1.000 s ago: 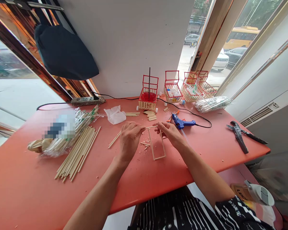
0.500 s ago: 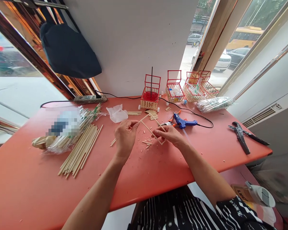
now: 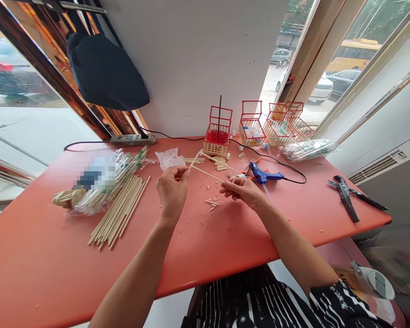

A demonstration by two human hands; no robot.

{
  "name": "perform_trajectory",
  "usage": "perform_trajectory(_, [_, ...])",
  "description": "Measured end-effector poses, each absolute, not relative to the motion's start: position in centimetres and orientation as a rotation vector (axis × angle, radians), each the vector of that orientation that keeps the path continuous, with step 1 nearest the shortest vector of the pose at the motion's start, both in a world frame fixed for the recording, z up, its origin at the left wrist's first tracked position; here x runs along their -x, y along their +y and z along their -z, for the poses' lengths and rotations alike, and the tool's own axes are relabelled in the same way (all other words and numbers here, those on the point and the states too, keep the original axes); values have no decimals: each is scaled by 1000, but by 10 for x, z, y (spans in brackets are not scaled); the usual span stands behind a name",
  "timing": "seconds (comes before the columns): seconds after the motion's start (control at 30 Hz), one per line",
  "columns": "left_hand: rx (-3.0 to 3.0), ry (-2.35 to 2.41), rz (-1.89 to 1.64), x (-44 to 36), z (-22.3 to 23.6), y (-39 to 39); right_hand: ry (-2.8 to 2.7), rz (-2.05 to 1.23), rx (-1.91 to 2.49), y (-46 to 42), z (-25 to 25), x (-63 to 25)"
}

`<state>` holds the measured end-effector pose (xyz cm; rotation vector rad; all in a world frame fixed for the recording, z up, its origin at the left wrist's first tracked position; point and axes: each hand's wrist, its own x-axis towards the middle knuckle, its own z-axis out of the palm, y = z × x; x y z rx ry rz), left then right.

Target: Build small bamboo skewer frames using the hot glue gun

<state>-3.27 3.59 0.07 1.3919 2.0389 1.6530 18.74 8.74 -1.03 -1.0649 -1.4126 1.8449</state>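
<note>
A rectangular frame of thin wooden sticks (image 3: 208,174) is held raised over the table, between my two hands. My left hand (image 3: 172,193) pinches its left end between thumb and fingers. At the opposite end, my right hand (image 3: 244,192) grips the frame, its fingers covering part of that side. Small cut stick pieces and crumbs (image 3: 212,203) lie on the table below. Behind the frame are short sticks (image 3: 220,163) in a small pile. A blue glue gun (image 3: 264,175) lies just beyond my right hand.
Long wooden sticks (image 3: 121,214) and bagged sticks (image 3: 102,196) lie left. Small red-topped stick baskets (image 3: 217,148) stand along the back, near a power strip (image 3: 131,140). Black-handled pliers (image 3: 345,198) lie right on the red table (image 3: 191,259). A black cord crosses behind.
The stick frame has turned and tilted, its far corner swinging left. My left hand has shifted slightly left and up; both hands keep hold. The camera view has shifted slightly.
</note>
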Motion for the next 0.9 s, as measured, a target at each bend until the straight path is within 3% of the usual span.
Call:
perform_trajectory(0.23, [-1275, 1866, -1578, 35, 7, 41, -1491, -1604, 1146, 89, 10, -188])
perform_trajectory(0.9, [-944, 1503, -1599, 29, 13, 44, -1607, -1521, 1198, 89, 11, -187])
